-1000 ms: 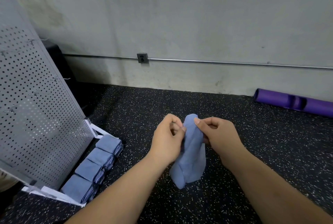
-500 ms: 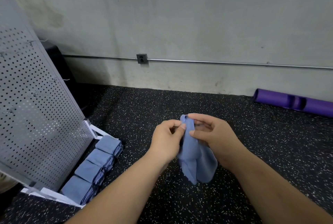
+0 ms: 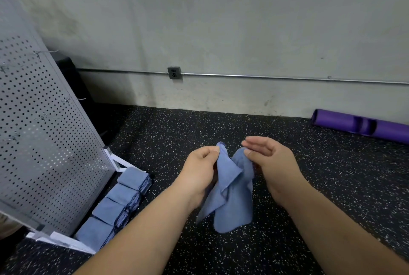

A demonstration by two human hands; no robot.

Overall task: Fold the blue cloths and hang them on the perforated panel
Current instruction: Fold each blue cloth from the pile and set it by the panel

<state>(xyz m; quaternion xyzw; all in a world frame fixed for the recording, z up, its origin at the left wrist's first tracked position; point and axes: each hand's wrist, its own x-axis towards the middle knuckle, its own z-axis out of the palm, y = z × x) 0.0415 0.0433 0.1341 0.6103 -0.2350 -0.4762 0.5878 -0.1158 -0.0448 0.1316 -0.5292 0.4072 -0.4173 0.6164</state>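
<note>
Fingertips (image 3: 214,150) of the left hand (image 3: 199,168) pinch one corner of a limp blue fabric cloth (image 3: 232,204), the right hand (image 3: 274,164) pinching the other, above black speckled floor (image 3: 321,186). Folded blue cloths (image 3: 119,208) lie beneath the grey perforated metal panel (image 3: 44,142); none hangs yet.

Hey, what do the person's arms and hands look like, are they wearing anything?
Both forearms are bare to the frame's edge, with no sleeves showing. The left hand and right hand have no gloves, and no ring, watch or wristband is visible.
</note>
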